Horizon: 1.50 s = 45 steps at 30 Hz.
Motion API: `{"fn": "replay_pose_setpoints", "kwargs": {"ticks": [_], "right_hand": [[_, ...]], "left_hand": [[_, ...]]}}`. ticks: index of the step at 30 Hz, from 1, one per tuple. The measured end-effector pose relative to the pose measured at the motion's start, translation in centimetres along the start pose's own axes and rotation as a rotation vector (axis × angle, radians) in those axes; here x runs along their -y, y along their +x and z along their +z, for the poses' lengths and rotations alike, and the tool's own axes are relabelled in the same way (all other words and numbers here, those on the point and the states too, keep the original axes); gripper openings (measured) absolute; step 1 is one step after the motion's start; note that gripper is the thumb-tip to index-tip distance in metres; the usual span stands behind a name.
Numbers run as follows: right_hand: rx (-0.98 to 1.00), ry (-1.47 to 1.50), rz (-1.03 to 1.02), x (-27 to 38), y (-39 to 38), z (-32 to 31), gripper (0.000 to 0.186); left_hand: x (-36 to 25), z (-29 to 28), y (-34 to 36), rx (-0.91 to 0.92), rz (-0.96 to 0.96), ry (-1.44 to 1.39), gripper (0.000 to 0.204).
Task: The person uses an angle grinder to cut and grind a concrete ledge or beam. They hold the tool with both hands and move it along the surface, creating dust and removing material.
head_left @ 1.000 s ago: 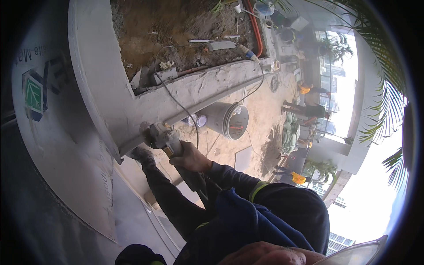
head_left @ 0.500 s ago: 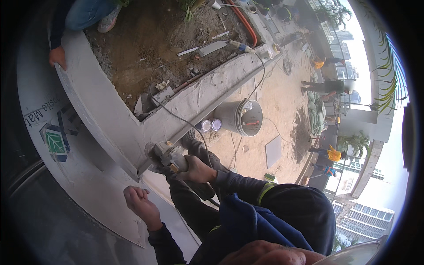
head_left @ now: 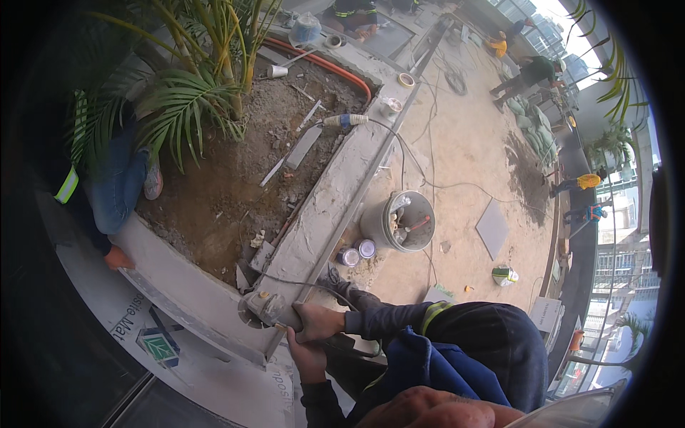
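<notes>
My right hand (head_left: 319,322) is wrapped round the body of an angle grinder (head_left: 273,309), with its grey disc end at the corner of a plastered planter ledge (head_left: 325,239). Close under it, my left hand (head_left: 307,359) has its fingers closed against the grinder's near side; part of the grip is hidden. A dark cable (head_left: 296,282) crosses the ledge near the tool. At the left, another person's hand (head_left: 118,258) rests on the outer edge of the ledge.
Inside the planter are soil (head_left: 203,228), a palm (head_left: 221,78) and an orange pipe (head_left: 321,60). On the floor stand a bucket (head_left: 378,221) holding tools, two small tins (head_left: 357,252) and a square tile (head_left: 492,230). A cable connector (head_left: 346,120) lies over the ledge. Several people work farther off.
My left hand has come up from beside the ledge corner and closed on the grinder. My view has shifted, showing more of the palm. The right hand keeps its hold.
</notes>
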State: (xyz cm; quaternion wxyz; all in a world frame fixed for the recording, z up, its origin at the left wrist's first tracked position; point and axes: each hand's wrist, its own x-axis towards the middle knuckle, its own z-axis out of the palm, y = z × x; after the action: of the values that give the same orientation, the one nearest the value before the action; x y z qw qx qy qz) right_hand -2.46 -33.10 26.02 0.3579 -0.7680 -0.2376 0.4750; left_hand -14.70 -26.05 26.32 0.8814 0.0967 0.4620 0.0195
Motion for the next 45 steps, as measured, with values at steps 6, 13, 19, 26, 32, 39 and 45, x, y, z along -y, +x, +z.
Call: {"fn": "replay_pose_setpoints", "kwargs": {"ticks": [6,13,19,26,32,39,45], "right_hand": [[-0.020,0.029,-0.073,-1.7,-1.0,-5.5,0.084],[-0.176,0.307,-0.156,-5.9,-3.8,-6.2,0.098],[0.101,0.329,0.071,-4.9,-4.6,-8.9,0.083],[0.114,0.723,0.132,-5.2,-0.3,-8.2,0.061],[0.243,0.693,0.204,-6.7,2.1,-5.2,0.042],[0.240,0.403,0.177,-6.1,5.4,-1.9,0.025],[0.290,0.466,0.201,-6.4,6.7,1.4,0.028]], "left_hand": [[0.7,2.4,4.9,0.101,-0.072,0.288,0.058],[2.3,5.5,7.0,-0.008,0.005,0.295,0.061],[1.8,6.8,8.0,-0.066,0.125,0.247,0.055],[0.6,8.0,11.1,-0.067,0.254,0.274,0.033],[0.6,3.7,11.8,0.014,0.283,0.234,0.036],[-1.2,-1.2,13.6,0.023,0.264,0.209,0.043],[-2.5,-5.5,14.0,0.184,0.175,-0.119,0.078]]}}
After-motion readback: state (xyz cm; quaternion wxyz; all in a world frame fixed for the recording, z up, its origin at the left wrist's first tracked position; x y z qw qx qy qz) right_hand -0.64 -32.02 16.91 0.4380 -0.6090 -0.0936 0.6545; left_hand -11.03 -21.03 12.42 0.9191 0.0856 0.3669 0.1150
